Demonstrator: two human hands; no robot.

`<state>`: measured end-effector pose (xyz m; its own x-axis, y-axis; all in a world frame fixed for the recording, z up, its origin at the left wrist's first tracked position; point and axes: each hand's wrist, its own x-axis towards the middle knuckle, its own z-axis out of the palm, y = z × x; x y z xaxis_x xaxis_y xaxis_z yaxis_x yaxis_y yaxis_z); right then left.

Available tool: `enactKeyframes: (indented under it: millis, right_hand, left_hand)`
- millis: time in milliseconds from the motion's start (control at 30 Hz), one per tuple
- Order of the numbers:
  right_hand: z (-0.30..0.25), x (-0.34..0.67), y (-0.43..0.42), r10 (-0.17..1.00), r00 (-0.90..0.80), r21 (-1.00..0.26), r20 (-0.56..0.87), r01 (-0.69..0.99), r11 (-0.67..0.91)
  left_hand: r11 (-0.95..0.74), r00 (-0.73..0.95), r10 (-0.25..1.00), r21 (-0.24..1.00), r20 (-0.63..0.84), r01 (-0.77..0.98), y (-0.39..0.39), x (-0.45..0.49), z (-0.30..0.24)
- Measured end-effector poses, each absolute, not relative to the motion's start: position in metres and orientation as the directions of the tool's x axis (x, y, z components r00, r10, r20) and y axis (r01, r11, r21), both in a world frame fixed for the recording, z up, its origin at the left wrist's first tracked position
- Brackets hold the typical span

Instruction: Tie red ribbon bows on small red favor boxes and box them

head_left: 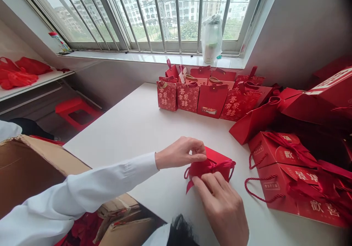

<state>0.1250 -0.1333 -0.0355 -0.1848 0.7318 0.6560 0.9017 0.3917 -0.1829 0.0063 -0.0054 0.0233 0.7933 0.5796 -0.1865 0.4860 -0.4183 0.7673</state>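
On the white table (118,136), the left hand (180,152) pinches the red ribbon (210,165) on a small red gift bag (217,158), and the right hand (222,213) presses its fingers (205,183) against the bag; a slackened pinch could let the ribbon slide loose (satin slips easily).

Barred window (162,15) — daylight, white sill (154,58), grey wall (288,37), red stool (77,110)

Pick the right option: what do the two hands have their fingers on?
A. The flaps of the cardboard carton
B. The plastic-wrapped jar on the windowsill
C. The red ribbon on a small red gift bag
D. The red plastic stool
C: the left hand and the right hand both meet at the red ribbon on the small red gift bag, which lies on the white table.
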Motion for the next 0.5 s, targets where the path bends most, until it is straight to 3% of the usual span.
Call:
enactKeyframes:
  millis: [100, 367, 500]
  right_hand:
    - [-0.042, 0.129, -0.138, 0.726, -0.144, -0.304, 0.673, 0.841, 0.448]
    - [-0.046, 0.141, -0.141, 0.739, -0.213, -0.295, 0.639, 0.820, 0.491]
    - [-0.041, 0.144, -0.143, 0.730, -0.241, -0.320, 0.639, 0.780, 0.538]
  left_hand:
    - [-0.404, 0.773, 0.606, 0.765, -0.187, 0.502, -0.005, 0.008, 0.022]
    - [-0.134, 0.716, 0.616, 0.851, -0.330, 0.508, -0.003, 0.020, 0.024]
    - [-0.175, 0.737, 0.604, 0.851, -0.305, 0.495, -0.002, 0.021, 0.025]
